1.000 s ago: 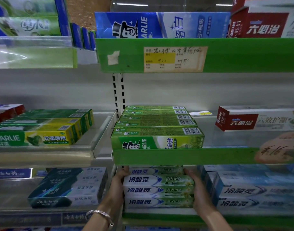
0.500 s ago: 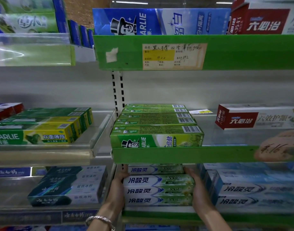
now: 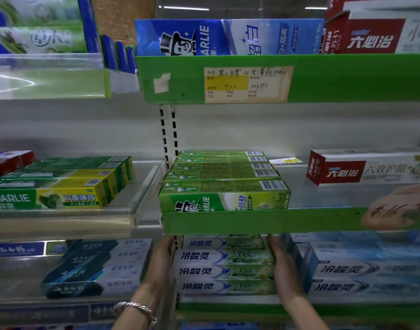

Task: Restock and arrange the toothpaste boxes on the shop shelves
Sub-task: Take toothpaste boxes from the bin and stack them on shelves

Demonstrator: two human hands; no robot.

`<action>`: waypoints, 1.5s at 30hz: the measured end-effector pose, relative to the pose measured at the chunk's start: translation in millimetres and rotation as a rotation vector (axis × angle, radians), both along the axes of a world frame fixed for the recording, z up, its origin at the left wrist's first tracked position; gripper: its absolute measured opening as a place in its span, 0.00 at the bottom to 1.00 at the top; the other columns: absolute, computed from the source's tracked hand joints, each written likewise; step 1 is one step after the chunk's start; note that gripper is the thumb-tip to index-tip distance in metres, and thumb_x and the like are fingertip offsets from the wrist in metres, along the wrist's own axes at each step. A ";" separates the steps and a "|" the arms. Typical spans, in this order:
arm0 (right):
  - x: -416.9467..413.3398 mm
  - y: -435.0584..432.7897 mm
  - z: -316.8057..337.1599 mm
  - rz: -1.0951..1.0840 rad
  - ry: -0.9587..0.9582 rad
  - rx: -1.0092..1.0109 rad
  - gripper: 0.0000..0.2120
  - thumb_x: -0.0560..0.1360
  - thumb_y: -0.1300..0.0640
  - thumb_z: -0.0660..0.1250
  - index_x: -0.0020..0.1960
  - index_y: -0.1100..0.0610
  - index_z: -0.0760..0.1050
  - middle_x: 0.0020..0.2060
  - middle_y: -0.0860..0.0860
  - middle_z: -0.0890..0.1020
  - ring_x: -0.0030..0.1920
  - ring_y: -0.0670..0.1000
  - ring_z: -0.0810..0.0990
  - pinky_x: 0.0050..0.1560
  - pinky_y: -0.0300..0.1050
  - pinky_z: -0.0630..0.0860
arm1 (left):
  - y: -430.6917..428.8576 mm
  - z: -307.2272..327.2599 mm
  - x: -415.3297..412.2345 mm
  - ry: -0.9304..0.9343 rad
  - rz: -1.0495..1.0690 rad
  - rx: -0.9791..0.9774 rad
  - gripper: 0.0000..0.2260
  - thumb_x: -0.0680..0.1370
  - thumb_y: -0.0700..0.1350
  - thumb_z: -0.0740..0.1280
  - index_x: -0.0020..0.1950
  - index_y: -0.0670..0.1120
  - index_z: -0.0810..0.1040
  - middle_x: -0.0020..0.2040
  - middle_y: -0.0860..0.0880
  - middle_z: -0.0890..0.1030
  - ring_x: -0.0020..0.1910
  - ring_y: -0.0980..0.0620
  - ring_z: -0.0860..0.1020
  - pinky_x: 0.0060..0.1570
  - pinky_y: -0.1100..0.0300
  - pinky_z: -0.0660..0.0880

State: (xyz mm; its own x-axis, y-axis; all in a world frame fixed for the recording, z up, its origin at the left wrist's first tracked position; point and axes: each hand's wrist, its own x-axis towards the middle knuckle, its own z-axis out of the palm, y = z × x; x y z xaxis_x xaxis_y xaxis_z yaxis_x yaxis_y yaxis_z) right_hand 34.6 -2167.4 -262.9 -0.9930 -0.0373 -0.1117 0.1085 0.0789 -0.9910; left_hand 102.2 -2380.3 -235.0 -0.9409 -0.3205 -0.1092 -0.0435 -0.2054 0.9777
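Observation:
A stack of white-and-green toothpaste boxes (image 3: 225, 270) lies on the lower shelf (image 3: 228, 308), just below the green shelf lip. My left hand (image 3: 165, 256) lies flat against the stack's left end, with a silver bracelet on its wrist. My right hand (image 3: 284, 265) lies flat against the right end. The fingers of both hands reach back along the box ends, and the tips disappear under the shelf above. On the middle shelf (image 3: 263, 220), directly above, several green Darlie boxes (image 3: 224, 184) stand in a row running front to back.
Blue-white boxes (image 3: 361, 270) sit right beside my right hand. Dark teal boxes (image 3: 97, 267) lie on the lower left shelf and yellow-green Darlie boxes (image 3: 61, 184) above them. A red-white box (image 3: 366, 169) stands on the middle shelf, right. A blue Darlie box (image 3: 228, 36) sits on top.
Both hands stay pressed on the ends of the same stack. Only the camera view has shifted slightly.

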 end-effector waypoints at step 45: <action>539.8 -318.5 136.9 1.044 0.583 -0.757 0.23 0.74 0.49 0.57 0.65 0.58 0.70 0.58 0.53 0.80 0.60 0.50 0.78 0.59 0.43 0.75 | -156.1 131.9 584.0 0.563 0.932 -0.562 0.25 0.74 0.58 0.54 0.66 0.47 0.71 0.64 0.46 0.78 0.60 0.47 0.78 0.62 0.50 0.72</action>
